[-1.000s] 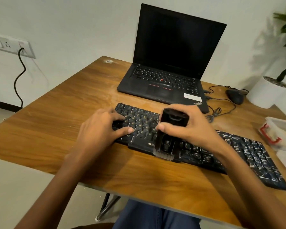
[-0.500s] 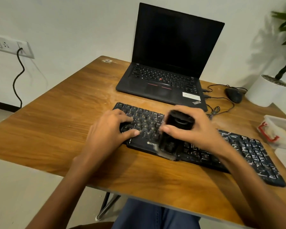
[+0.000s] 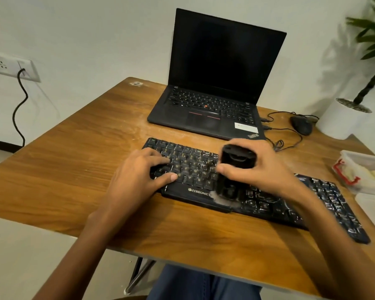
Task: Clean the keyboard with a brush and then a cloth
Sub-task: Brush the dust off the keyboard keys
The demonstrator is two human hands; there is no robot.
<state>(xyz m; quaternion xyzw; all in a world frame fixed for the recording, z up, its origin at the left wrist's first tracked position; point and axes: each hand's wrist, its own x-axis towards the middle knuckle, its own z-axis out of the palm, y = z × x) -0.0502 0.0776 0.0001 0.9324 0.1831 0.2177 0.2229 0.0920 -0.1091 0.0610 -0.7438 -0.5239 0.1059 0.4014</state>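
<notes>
A long black keyboard lies slanted across the wooden desk, its right half streaked with white dust. My left hand rests on the keyboard's left end, fingers spread flat over the keys. My right hand grips a black brush from above. The brush's pale bristles touch the keyboard's front edge near the brand label, where a small heap of dust sits.
An open black laptop stands behind the keyboard. A black mouse with tangled cables lies to its right, beside a white plant pot. A clear plastic box sits at the desk's right edge.
The brush and my right hand have shifted right along the keyboard. My left hand has slid a little right over the keys as well.
</notes>
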